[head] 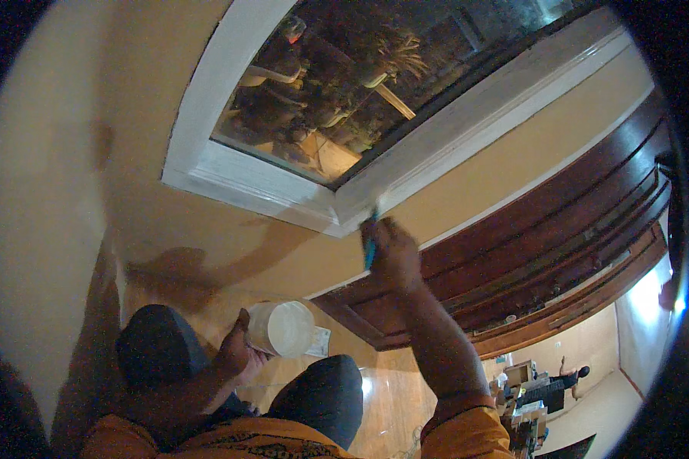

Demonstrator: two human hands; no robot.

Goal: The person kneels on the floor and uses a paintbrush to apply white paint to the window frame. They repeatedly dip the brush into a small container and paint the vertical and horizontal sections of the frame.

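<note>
My left hand (244, 347) holds a white plastic tub (290, 329) between my knees, its round opening towards the camera. In my right hand (393, 252) is a paintbrush (371, 246) with a blue-green handle. The brush's blurred tip lies at the lower corner of a white window frame (465, 137); whether it touches the frame cannot be told. Dark glass (344, 86) fills the frame, with plants and pale pieces visible in or through it. What is inside the tub is pale and hard to make out.
Beside the window, a dark red-brown wooden cabinet or door (528, 229) runs along the right. Beige wall (149, 218) surrounds the frame. Below lies a glossy wooden floor (387, 401). Far off at the lower right, a person (557, 390) stands near stacked boxes (522, 373).
</note>
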